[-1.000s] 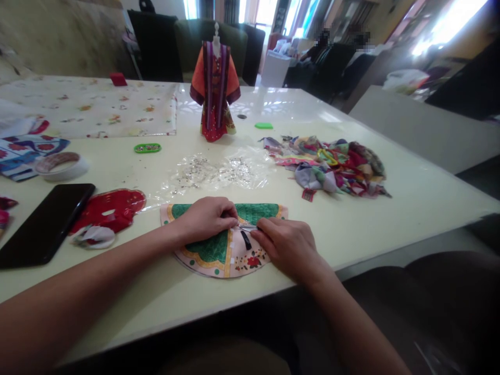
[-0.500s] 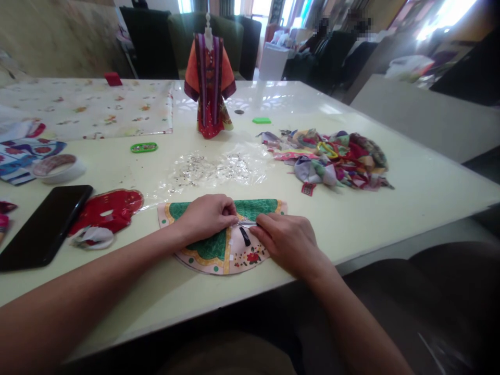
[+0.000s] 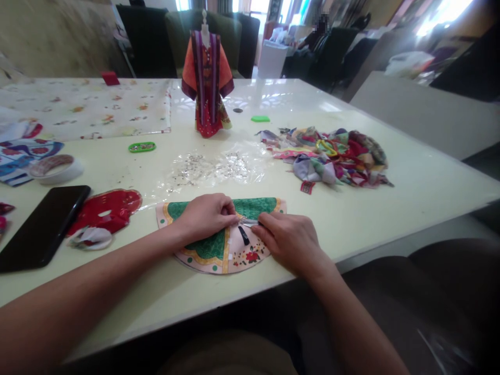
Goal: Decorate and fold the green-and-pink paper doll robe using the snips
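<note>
The left hand [image 3: 210, 216] pinched patterned cloth [image 3: 208, 248], the right hand [image 3: 291, 238] gripped a silvery tool [image 3: 250, 223], over a pale table [image 3: 422, 179] facing dark chairs [image 3: 146, 47].

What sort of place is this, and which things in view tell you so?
Probably a craft or sewing workroom, though it could be a home. The signs are the heap of cloth scraps, the upright robe, and the decorated half-round piece being worked on.

Craft workroom with fabric scraps [image 3: 344, 162]
</note>
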Available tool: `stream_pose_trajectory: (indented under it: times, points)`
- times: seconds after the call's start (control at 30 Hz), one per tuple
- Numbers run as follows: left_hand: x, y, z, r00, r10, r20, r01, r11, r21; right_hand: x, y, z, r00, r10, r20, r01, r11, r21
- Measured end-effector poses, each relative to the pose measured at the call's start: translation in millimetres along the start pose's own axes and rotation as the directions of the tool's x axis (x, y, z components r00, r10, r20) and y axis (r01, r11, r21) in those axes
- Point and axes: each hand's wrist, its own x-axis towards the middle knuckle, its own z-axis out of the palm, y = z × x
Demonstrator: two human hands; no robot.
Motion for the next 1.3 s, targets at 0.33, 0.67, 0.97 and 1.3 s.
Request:
stream_pose_trajectory:
  times: [0.33,0.67,0.97,1.3]
  points:
    - [-1,-9,-1.0,0.996,0.046,-0.072,-0.058,0.981,-0.187,1,4,-2,0.995,0.077,-0.059,-0.069,0.991,0.116]
    - [-4,-13,-22.3,1.000,0.015,0.018,-0.018,0.983,0.180,8,6,4,0.967,0.245,-0.066,-0.251,0.963,-0.097]
    - [-8,-19,-33.1,0.996,0.094,-0.007,-0.094,0.993,0.070,5,4,1,0.934,0.326,-0.145,-0.310,0.943,0.121]
    - [5,-45,-52.5,0.797,-0.075,-0.599,-0.060,0.978,-0.202,63,27,-14,0.940,0.298,-0.164,-0.186,0.855,0.484]
